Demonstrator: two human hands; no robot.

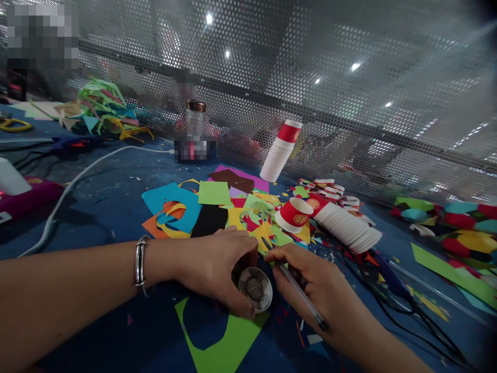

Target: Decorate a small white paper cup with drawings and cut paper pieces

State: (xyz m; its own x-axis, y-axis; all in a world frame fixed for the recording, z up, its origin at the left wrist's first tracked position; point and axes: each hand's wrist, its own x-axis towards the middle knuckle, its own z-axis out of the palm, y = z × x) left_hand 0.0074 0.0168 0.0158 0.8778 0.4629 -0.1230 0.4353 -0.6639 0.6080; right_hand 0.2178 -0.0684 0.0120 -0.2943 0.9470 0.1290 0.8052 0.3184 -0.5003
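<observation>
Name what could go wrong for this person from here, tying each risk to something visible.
If the left hand loosens on the small round cup, the cup might slip or roll. The right hand holds a pen close by, so a stray mark is possible. The black cable near that arm could get snagged. The tall stack of paper cups might topple if bumped.

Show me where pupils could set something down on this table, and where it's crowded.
Mostly bare tabletop lies between the white cable and blue paper, and between the left forearm and green cut-out sheet. It's crowded around the red cup and lying cup stack.
</observation>
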